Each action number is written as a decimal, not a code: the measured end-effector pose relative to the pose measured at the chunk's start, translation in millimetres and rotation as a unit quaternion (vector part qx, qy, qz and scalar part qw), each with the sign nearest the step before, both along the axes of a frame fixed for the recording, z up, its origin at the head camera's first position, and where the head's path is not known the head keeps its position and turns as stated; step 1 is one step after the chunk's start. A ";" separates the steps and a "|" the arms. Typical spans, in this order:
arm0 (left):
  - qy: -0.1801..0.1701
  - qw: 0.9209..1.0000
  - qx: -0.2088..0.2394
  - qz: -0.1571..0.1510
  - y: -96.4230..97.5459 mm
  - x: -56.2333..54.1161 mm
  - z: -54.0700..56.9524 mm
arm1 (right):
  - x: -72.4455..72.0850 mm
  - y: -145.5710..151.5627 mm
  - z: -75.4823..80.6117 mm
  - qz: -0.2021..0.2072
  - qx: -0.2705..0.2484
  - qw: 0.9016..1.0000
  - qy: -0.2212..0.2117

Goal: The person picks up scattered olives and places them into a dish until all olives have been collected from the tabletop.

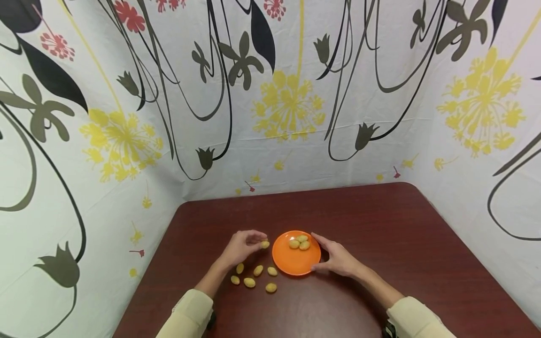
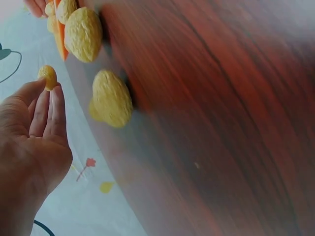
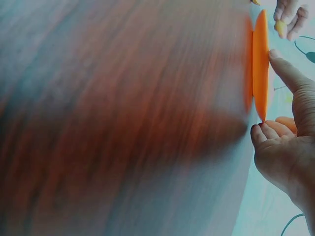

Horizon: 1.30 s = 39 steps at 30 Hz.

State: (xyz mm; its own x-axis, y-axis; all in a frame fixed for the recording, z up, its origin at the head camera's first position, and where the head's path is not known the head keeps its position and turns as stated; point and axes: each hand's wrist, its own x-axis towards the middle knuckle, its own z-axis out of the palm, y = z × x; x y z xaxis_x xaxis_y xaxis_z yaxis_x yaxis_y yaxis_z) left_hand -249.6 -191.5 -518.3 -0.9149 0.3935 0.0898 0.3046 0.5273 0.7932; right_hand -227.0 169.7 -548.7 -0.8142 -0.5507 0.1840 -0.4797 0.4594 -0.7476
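Between thumb and fingertips, my left hand (image 1: 242, 249) pinches a small yellow, wrinkled, egg-shaped piece (image 1: 265, 244), held just left of an orange plate (image 1: 296, 264). The left wrist view shows the same pinched piece (image 2: 48, 77) at the tips of the thumb and fingers. My right hand (image 1: 341, 259) holds the plate's right edge, fingers at the far side of the rim and thumb at the near side. Several like pieces (image 1: 304, 245) lie grouped on the far part of the plate.
More yellow pieces (image 1: 249, 282) lie scattered on the dark red-brown table (image 1: 363, 211), near my left forearm and left of the plate. A white cloth with printed flowers (image 1: 291, 164) hangs behind the table and along both sides.
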 end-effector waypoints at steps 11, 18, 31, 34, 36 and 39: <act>0.019 0.999 0.008 0.027 29.1 -9.4 -6.0 | -1.4 0.0 -1.7 -0.003 0.016 1.000 0.003; 0.028 0.998 0.014 0.054 49.3 -12.5 -9.5 | -1.8 -0.4 -2.0 -0.003 0.019 1.000 0.002; 0.029 0.997 0.021 0.070 76.4 -16.1 -15.1 | -0.9 -0.7 0.3 -0.008 0.025 1.000 -0.002; 0.027 0.997 0.018 0.070 81.1 -16.6 -16.2 | -1.3 -0.6 0.5 -0.011 0.029 1.000 0.002; 0.027 0.997 0.015 0.071 83.7 -16.8 -17.1 | -1.4 -0.4 0.6 -0.011 0.030 0.999 0.000; 0.029 0.997 0.009 0.074 87.3 -16.7 -18.3 | -1.5 -0.5 0.4 -0.011 0.029 0.999 -0.004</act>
